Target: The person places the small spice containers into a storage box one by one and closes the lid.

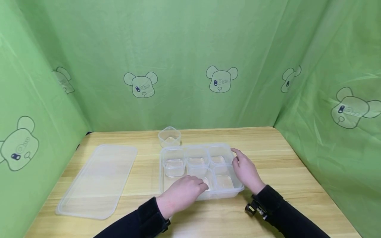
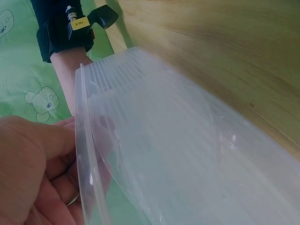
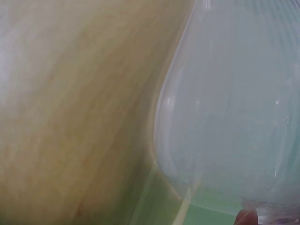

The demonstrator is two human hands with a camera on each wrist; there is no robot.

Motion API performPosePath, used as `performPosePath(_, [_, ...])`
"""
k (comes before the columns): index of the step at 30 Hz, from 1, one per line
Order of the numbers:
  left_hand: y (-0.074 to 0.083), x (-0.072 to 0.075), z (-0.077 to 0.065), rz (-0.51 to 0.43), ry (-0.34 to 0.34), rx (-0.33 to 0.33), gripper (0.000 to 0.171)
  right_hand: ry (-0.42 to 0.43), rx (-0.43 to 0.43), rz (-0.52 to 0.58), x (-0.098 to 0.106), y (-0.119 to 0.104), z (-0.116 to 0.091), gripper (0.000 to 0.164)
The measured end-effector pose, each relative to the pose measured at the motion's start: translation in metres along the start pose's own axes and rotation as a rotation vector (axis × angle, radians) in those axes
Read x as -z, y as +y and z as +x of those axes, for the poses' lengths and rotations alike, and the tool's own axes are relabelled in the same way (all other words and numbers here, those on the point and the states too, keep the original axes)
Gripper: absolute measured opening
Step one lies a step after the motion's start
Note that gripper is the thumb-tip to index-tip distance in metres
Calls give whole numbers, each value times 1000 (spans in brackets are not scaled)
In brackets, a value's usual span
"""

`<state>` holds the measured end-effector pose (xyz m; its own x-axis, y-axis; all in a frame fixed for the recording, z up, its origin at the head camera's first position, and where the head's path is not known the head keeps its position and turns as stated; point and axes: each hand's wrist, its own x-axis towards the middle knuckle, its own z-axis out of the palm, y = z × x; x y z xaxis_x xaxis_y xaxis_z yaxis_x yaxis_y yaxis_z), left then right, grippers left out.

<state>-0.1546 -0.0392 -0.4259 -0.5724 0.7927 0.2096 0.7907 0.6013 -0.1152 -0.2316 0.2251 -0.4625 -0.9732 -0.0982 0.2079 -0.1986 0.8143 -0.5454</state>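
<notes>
A translucent plastic box point(image 1: 227, 194) stands on the table with several small clear cups inside, three of them along its back row. My left hand point(image 1: 183, 192) reaches over the front wall, fingers curled down at the rim of the front middle cup point(image 1: 200, 172); its fingertips are partly hidden. In the left wrist view, the curled fingers of that hand point(image 2: 42, 164) are close beside clear plastic. My right hand point(image 1: 247, 170) touches the box's right side, its index finger straight near the back right corner. One fingertip point(image 3: 247, 217) shows low in the right wrist view.
Another small clear cup point(image 1: 169, 138) stands on the table behind the box's back left corner. A flat translucent lid point(image 1: 98, 181) lies to the left. Green cloth walls point(image 1: 184, 109) enclose the wooden table point(image 1: 274, 155) at the back and sides.
</notes>
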Motion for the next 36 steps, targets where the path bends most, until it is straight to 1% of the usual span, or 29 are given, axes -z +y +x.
performPosePath(8, [-1,-4,0,-4,-5,10,15,3,-6,4,0,0,0,44])
performPosePath(14, [-5,1,-4,-35,-3,39,16,6,-3,7,1,0,-1,44])
performPosePath(22, [-19,11,-9,-60,88,51,9,7,3,7,2,0,-1,44])
performPosePath(29, [-33,17,-12,-57,122,54,12,6,7,4,2,0,-1,44])
performPosePath(32, [-41,18,-13,-59,147,54,12,2,1,1,2,0,-2,44])
performPosePath(36, [-54,18,-15,-88,186,67,11,3,2,0,2,-1,-1,44])
